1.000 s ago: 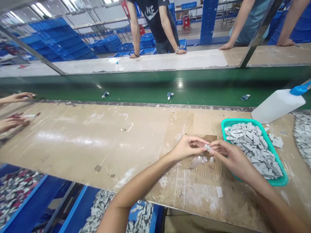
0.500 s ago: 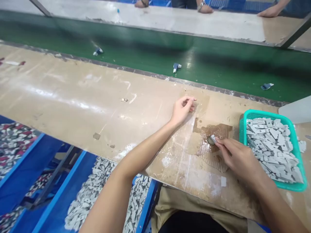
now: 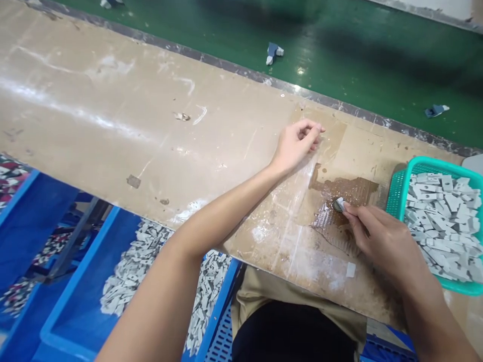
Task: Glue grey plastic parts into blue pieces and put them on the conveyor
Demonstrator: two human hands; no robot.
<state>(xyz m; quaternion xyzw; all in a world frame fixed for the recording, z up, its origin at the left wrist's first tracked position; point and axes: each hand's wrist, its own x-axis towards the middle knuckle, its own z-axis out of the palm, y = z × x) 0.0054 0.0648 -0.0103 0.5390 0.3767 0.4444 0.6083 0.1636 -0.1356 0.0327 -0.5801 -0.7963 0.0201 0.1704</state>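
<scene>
My right hand (image 3: 388,241) pinches a small whitish-grey plastic piece (image 3: 340,204) between thumb and fingers. The piece is just over or touching a wet brown patch (image 3: 352,188) on the cardboard-covered table (image 3: 226,146), beside a dark round spot. Further forward and left, my left hand (image 3: 298,143) rests at the table surface with its fingers curled in and the thumb close to the index finger. Nothing shows between those fingers. Right of my right hand stands a green plastic basket (image 3: 396,193) full of similar grey pieces (image 3: 441,221).
Beyond the table runs a green belt (image 3: 350,65) carrying several dark blue and white parts (image 3: 273,53). Blue bins (image 3: 81,281) with many grey pieces (image 3: 138,261) stand below the near table edge at left. A small pale square (image 3: 350,270) lies near that edge.
The view has tipped downward and come closer, so the people's hands across the belt are out of sight. My right hand still holds the piece over the wet patch; my left stays curled.
</scene>
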